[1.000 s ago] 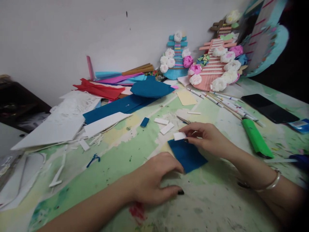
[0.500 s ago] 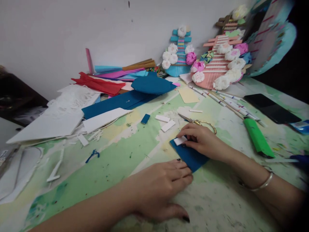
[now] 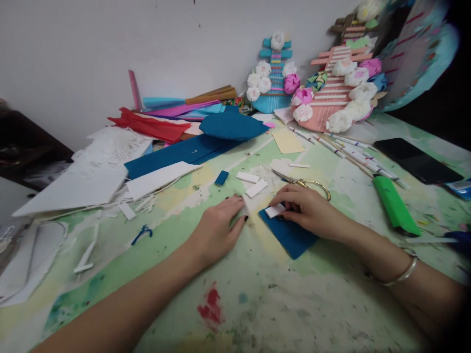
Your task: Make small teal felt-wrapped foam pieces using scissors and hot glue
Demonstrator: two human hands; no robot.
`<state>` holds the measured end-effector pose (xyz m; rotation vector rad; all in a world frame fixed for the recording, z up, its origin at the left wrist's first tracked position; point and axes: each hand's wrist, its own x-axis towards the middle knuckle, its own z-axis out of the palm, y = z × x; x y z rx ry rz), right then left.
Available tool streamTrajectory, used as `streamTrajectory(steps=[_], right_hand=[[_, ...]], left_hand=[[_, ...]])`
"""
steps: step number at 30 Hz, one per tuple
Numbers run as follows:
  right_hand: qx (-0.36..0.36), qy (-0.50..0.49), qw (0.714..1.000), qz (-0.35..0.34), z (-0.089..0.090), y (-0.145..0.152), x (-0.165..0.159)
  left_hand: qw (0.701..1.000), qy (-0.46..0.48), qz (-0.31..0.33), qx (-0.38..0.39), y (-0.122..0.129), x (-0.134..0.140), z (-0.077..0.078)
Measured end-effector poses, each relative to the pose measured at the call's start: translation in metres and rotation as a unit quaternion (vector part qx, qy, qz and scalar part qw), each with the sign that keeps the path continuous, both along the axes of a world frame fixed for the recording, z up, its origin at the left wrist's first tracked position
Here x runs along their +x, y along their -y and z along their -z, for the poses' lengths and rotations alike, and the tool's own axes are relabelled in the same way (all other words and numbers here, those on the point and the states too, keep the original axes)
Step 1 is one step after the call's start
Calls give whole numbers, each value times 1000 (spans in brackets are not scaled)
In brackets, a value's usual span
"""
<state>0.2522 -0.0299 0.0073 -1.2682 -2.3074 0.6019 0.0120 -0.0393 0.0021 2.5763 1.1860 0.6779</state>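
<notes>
through my feed i have the right hand (image 3: 307, 208) pinching 1 flat, oblong white block (image 3: 275, 211) on blue paper (image 3: 289, 236), the left hand (image 3: 217, 226) loose-fingered.

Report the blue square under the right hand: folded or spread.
Spread: the blue square lies flat, no fold visible; the right hand covers part.

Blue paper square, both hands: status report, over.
Right hand: pinching small white rectangular block at corner of blue paper square. Left hand: palm down on paint-stained green tabletop, off the square. Gold-handled metal scissors: just beyond right hand.
</notes>
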Motion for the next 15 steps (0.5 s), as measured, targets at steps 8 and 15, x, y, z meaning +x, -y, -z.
streamTrajectory(steps=[8, 15], right_hand=[[2, 2, 1000, 7, -2, 0, -2], [-8, 5, 1000, 9, -1, -2, -2]], left_hand=[[997, -4, 58, 44, 3, 7, 7], [997, -1, 62, 56, -8, 12, 10]])
